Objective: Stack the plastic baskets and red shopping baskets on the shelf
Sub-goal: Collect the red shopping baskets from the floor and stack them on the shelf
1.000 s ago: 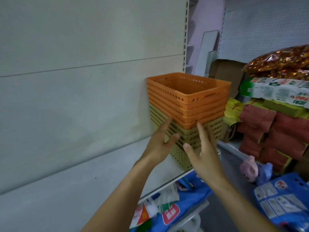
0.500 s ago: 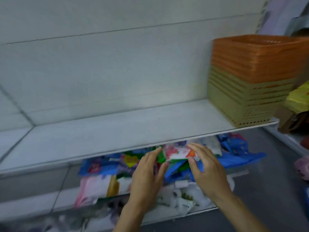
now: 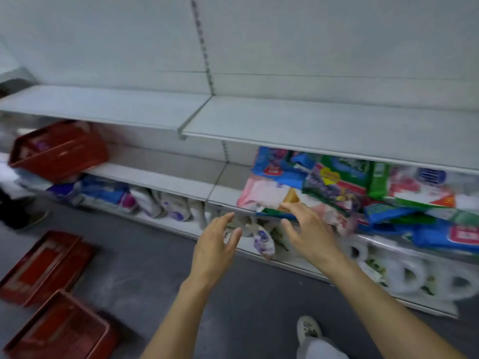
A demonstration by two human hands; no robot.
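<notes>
Both hands hang in mid-air before the shelving, fingers spread, holding nothing: my left hand and my right hand. A red shopping basket sits tilted on the middle shelf at the far left, with packets inside. On the grey floor at lower left lie two more red shopping baskets, one nearer the shelves and one at the frame's bottom edge. The white upper shelf runs across the view. The orange and tan plastic baskets are out of view.
Colourful packaged goods are piled on the middle shelf at right. Toilet-paper packs and white bags fill the bottom shelf. My shoe shows at the bottom. A slotted upright divides the white back panel.
The view swung left and down, away from the orange and tan basket stack, which left the frame. Both hands dropped from that stack and stay empty. The red baskets came into view.
</notes>
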